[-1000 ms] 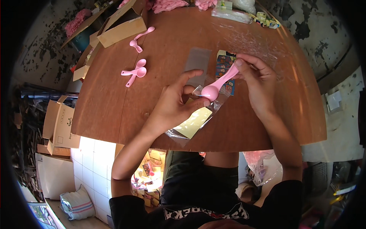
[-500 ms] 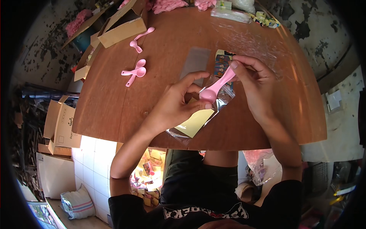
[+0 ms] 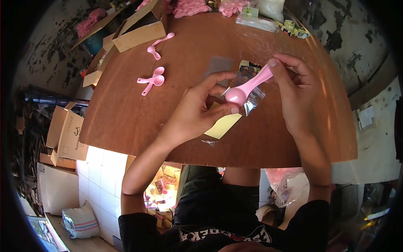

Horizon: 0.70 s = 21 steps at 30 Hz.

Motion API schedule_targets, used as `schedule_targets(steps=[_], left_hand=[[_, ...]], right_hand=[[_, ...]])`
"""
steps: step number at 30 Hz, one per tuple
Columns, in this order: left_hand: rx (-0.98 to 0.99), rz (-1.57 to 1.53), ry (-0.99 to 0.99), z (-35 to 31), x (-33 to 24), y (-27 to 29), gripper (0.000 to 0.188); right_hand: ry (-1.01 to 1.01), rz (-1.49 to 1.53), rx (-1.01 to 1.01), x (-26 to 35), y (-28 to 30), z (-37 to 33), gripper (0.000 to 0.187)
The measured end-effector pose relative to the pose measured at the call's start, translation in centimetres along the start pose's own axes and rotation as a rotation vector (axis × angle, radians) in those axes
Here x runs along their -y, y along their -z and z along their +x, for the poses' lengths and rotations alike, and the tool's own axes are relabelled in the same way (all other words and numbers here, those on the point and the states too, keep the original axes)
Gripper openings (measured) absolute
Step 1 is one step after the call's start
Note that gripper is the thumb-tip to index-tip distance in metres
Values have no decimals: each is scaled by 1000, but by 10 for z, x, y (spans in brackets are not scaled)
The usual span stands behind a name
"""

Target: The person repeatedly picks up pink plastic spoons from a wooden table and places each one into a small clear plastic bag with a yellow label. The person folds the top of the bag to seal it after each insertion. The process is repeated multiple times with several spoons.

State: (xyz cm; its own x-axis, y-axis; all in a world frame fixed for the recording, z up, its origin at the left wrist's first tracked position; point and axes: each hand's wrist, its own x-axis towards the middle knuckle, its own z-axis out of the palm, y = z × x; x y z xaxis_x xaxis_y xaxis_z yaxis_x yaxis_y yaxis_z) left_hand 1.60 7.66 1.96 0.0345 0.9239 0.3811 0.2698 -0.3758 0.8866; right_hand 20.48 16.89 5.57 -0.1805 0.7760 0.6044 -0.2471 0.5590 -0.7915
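Shifted farther from the near edge of the table (image 3: 268, 145), the pink spoon (image 3: 250, 85) is above it — right hand (image 3: 298, 92) pinching its handle, left hand (image 3: 195, 105) gripping the clear bag (image 3: 253, 101) at its bowl — so the bowl seems near the bag's mouth, handle outside.

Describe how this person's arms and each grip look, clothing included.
The left sleeve and right sleeve are short and black, part of a black shirt with white print; the forearms are uncovered. The left grip and right grip are bare hands; no gloves, rings or watch show.
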Motion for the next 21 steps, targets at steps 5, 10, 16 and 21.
schedule_targets(steps=[5,10,16,21], left_hand=[[-43,-51,-29,-2,-3,0,58],[29,-72,106,-7,-11,7,66],[10,-153,57,-12,-8,10,65],[-70,-246,-33,-16,-8,10,58]], right_hand=[[-62,-28,14,8,-7,9,13],[-82,-81,33,8,-18,1,12],[-19,-141,63,10,-29,-12,11],[192,-203,189,16,-34,-16,13]])
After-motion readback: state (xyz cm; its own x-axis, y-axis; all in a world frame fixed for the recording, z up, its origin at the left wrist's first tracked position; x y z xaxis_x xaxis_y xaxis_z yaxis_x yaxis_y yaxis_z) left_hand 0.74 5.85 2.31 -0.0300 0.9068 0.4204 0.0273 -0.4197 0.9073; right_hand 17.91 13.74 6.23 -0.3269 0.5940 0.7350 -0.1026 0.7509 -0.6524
